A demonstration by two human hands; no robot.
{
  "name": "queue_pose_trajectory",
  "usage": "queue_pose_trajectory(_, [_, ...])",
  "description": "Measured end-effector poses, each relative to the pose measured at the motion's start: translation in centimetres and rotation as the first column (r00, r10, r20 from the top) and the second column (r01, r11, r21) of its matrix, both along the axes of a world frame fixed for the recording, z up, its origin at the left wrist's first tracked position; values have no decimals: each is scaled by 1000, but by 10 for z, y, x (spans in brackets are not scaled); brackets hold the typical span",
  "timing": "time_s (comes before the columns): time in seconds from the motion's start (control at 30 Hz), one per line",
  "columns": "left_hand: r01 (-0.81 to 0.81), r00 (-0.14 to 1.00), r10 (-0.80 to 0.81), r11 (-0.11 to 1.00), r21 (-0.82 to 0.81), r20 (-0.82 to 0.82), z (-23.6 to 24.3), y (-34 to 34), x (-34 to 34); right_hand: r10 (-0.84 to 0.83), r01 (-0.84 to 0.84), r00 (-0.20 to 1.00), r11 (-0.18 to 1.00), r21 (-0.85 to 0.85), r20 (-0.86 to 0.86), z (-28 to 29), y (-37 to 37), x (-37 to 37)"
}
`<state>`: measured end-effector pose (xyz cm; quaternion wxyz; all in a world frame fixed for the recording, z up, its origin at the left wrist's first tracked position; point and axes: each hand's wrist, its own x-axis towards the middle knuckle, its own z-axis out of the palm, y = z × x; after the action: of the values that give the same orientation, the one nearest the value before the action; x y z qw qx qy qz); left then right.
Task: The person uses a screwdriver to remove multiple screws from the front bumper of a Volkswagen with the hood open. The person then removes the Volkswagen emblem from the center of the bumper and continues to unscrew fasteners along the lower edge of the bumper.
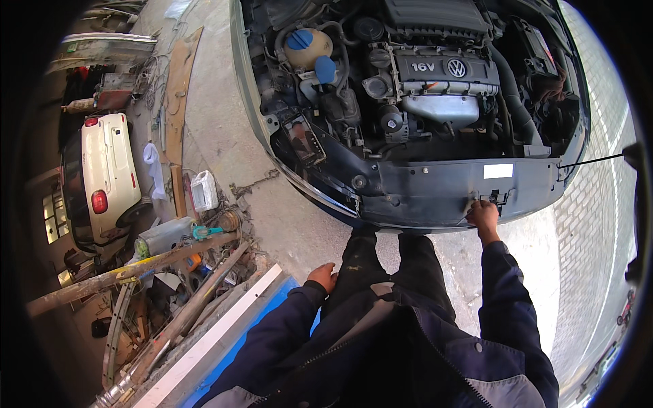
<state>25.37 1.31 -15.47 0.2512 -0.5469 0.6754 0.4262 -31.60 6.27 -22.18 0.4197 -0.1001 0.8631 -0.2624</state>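
Note:
In front of me is a dark car with its engine bay exposed. My right hand (pixel 483 215) is at the black front panel (pixel 415 187), close to the black hood latch (pixel 502 198). Its fingers are pinched together; a thin, small thing seems to stick out of them, too small to name. Down by my thigh hangs my left hand (pixel 324 277), fingers loosely apart and nothing visible in it. Beyond the panel sits the engine, with a black cover (pixel 445 66) and a silver manifold (pixel 442 109). A headlight housing (pixel 304 139) is at the left corner.
A thin support rod (pixel 592 161) runs from the car's right side. Left of me lie a wooden beam (pixel 136 272), metal scraps and a white jug (pixel 203 191). A long plank (pixel 180 95) lies on the concrete floor. Farther left stands a cream car (pixel 112 170).

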Motion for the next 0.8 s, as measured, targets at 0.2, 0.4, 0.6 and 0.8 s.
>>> queue_pose_trajectory(0.2, [-78,997,78,997,10,28,5,-1,5,-712,981,45,165,106,701,-79,2,-6])
queue_pose_trajectory(0.4, [-54,997,56,998,-45,49,20,-13,11,-382,916,-341,-342,211,859,-134,-3,1])
queue_pose_trajectory(0.6, [-91,996,93,994,-59,17,23,-34,14,-438,839,-364,-538,85,822,-65,-36,-4])
queue_pose_trajectory(0.8, [-63,998,64,996,-70,4,21,-38,12,-450,904,-383,-361,228,806,-63,-23,1])
